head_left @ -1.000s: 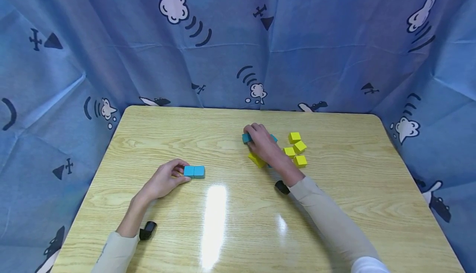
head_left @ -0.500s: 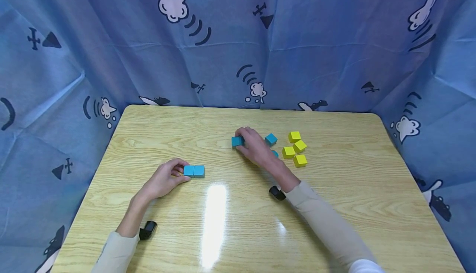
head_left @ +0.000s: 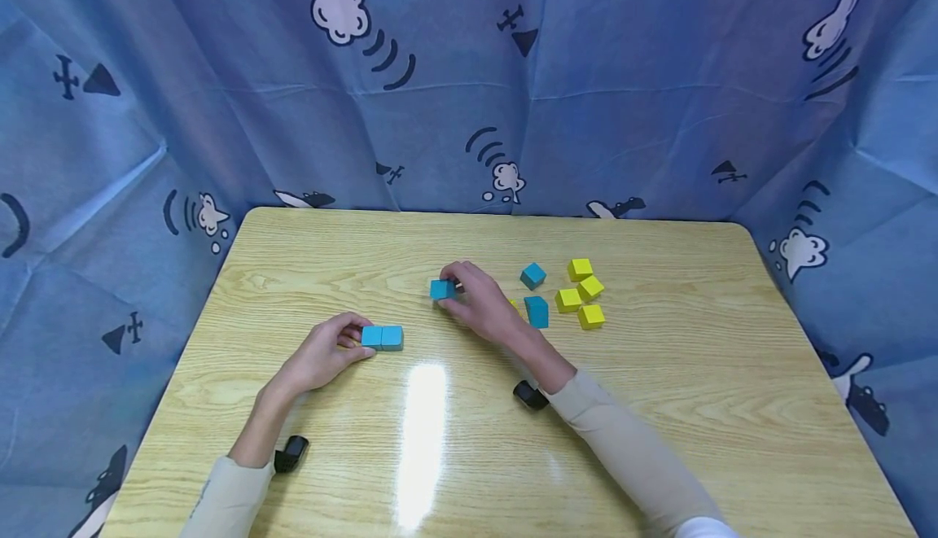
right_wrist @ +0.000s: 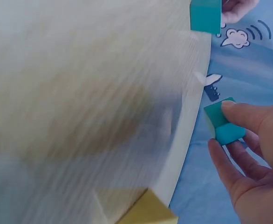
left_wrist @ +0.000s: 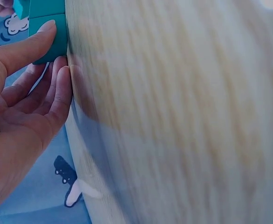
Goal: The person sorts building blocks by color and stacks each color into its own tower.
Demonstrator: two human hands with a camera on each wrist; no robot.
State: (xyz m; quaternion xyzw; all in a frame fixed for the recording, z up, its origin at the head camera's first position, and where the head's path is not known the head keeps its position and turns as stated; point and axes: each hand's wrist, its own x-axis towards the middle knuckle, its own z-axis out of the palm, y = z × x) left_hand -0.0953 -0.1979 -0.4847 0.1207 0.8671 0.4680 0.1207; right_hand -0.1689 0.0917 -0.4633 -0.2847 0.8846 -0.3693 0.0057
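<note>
On the left half of the wooden table, two light-blue cubes (head_left: 392, 338) sit side by side and touching. My left hand (head_left: 322, 356) pinches the left cube (left_wrist: 59, 42) of that pair between thumb and fingers, as the left wrist view also shows. My right hand (head_left: 479, 306) holds another blue cube (right_wrist: 229, 133) between thumb and fingertips, up and to the right of the pair. In the right wrist view this cube appears off the tabletop, apart from the pair's nearer cube (right_wrist: 205, 17) at the top.
Right of my right hand lie loose blue cubes (head_left: 533, 276) and several yellow cubes (head_left: 568, 300). One yellow cube (head_left: 515, 304) is mostly hidden behind my right hand. A blue patterned curtain (head_left: 440, 98) surrounds the back and sides of the table (head_left: 696, 294).
My right hand has carried one blue cube from the pile leftward and slightly nearer, uncovering the blue cubes behind it. The left hand and its pair have stayed in place.
</note>
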